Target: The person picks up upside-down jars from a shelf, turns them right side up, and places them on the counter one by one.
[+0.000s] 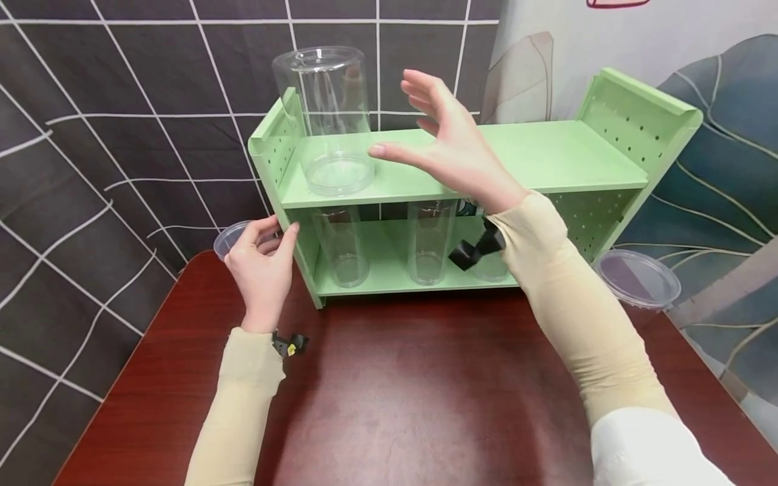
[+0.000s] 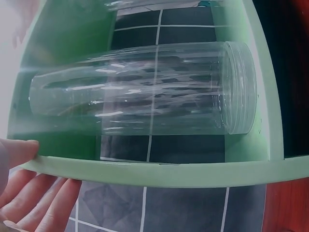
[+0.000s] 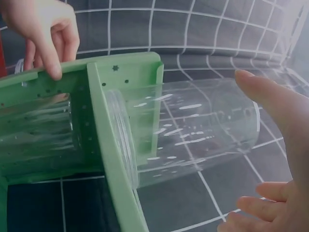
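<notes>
Up on the top shelf (image 1: 535, 155) of the green rack (image 1: 614, 172), left end, stood the large clear plastic jar (image 1: 337, 111), and right beside it hung my right hand (image 1: 458, 145), thumb and fingers spread apart; whether my thumb tip touched the jar, I couldn't tell! Lower down, my left hand (image 1: 264, 270) was clamped on the left side panel (image 1: 267, 152), thumb inside, fingers outside. Below, 3 clear containers (image 1: 430, 246) lined the lower shelf (image 1: 385, 260).
</notes>
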A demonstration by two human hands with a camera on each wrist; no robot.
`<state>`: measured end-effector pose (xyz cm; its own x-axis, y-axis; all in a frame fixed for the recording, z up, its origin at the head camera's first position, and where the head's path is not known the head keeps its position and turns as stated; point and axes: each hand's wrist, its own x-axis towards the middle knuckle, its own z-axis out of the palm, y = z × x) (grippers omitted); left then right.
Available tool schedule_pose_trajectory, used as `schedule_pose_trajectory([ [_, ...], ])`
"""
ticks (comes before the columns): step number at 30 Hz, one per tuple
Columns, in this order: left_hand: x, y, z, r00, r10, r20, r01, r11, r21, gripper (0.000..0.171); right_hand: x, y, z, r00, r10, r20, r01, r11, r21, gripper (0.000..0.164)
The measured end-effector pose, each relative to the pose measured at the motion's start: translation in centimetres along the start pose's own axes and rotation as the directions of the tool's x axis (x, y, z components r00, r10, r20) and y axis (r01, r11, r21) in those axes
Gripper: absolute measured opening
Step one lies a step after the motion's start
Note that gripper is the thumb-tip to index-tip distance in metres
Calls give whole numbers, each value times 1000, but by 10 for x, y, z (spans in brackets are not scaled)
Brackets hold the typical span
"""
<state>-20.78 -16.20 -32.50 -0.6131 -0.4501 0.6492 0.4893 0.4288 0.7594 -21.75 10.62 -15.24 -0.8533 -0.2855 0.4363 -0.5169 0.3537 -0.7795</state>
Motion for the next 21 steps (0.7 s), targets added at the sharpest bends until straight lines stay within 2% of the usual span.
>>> schedule_pose_trajectory([
  [11,0,1,1,1000,-5,-14,5,1000,-2,25,51,6,21,996,75,52,-73,997,-30,105],
  [18,0,2,1,1000,-7,-10,7,1000,-20,26,66,6,37,991,106,83,-107,994,9,103],
  [21,-1,1,1,1000,-12,-10,12,1000,-18,26,67,7,42,990,116,79,-118,993,17,97],
])
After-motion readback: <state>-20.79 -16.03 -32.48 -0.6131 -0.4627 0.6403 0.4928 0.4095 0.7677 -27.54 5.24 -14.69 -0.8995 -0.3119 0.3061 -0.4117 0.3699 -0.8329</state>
